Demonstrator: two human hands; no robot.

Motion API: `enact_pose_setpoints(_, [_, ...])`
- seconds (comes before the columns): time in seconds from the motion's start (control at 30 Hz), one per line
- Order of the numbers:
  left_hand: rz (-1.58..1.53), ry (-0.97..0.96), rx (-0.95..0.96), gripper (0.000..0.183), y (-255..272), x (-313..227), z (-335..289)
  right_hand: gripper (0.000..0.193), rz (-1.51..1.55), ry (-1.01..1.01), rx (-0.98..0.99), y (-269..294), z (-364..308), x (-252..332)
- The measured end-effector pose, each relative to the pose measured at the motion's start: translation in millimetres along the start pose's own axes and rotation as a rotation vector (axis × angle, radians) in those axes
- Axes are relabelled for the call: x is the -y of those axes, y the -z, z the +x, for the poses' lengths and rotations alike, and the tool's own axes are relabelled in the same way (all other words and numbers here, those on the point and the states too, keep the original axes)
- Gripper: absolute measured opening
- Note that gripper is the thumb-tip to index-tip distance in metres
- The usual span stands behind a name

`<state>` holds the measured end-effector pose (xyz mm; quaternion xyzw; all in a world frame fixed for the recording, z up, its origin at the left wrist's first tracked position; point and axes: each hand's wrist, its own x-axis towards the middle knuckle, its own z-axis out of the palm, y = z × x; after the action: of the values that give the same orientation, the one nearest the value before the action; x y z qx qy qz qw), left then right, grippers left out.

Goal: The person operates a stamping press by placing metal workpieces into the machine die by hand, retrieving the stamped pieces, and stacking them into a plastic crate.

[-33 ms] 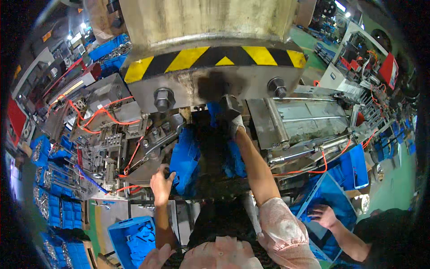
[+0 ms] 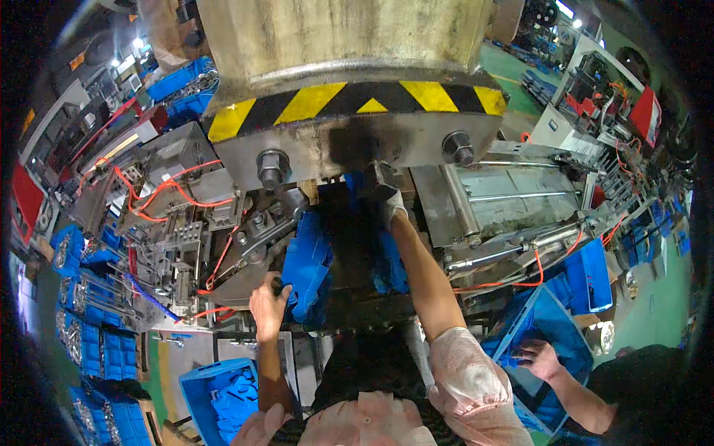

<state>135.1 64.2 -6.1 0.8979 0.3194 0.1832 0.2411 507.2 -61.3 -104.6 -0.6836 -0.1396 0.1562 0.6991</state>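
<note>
Piece (image 2: 306,271) right of left hand (image 2: 265,305), press (image 2: 357,141) beyond

The left hand (image 2: 266,308) curls at a small dark knob (image 2: 277,285); whether it grips cannot be made out. Just right of that hand lies a blue sheet piece (image 2: 307,260). The right hand (image 2: 393,210), in a white glove, reaches farther forward, its fingers hidden beneath a dark steel block (image 2: 382,181). A second blue piece (image 2: 392,260) lies left of the right forearm. Above and beyond both hands spans a press ram (image 2: 338,137) with yellow-black stripes and hex bolts (image 2: 273,168). Behind the left hand stands a blue crate (image 2: 188,398) of blue pieces (image 2: 234,401); behind and right of the right hand, a co-worker's hand (image 2: 539,360) is over another blue crate (image 2: 563,321).
</note>
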Motion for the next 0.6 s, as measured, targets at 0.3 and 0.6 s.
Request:
enact_pose_setpoints(0.3, [0.166,0.024,-0.091,0.042,3,25,-16,0.020,-0.497,0.099,0.077,-42,-14,14])
enact_pose_setpoints(0.6, [-0.755,-0.132,0.094,0.065,-67,-77,3,0.007,-0.012,-0.048,-0.073,42,-176,125])
